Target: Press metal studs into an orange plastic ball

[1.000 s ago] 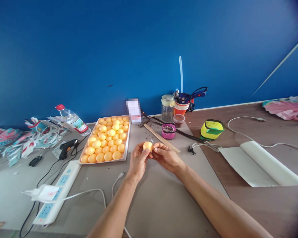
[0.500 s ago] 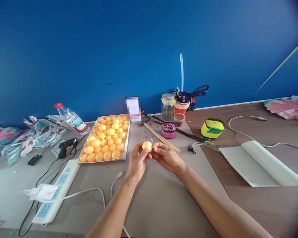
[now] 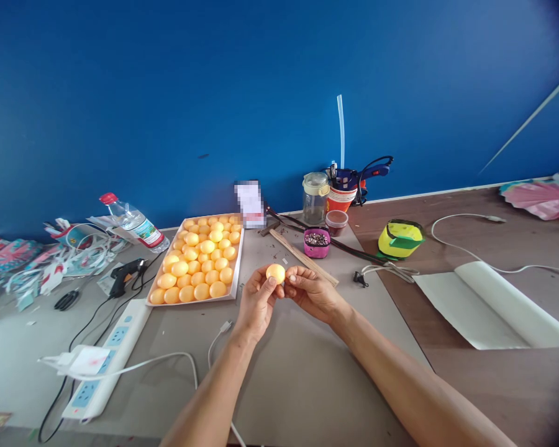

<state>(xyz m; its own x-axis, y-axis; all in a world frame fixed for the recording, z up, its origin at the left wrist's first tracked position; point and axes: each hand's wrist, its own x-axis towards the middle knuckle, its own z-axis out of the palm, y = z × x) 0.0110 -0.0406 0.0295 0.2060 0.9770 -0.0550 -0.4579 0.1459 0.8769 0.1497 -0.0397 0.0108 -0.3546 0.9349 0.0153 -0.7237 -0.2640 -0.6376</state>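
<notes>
An orange table tennis ball is pinched between the thumb and fingers of my left hand, above the grey table. Close against the ball's right side is my right hand, its thumb and fingertips pressed together. Whether those fingertips grip the ball or some small thing is hidden. To the left, a shallow white box holds rows of the same orange balls, with several lying on top of the others.
Behind my hands lie a wooden-handled hammer and a pink container of small metal pieces. A glue gun, power strip and bottle are on the left. A yellow container and white sheet lie right.
The view has shifted slightly. Both hands keep nearly the same pose around the ball, with little visible movement.
</notes>
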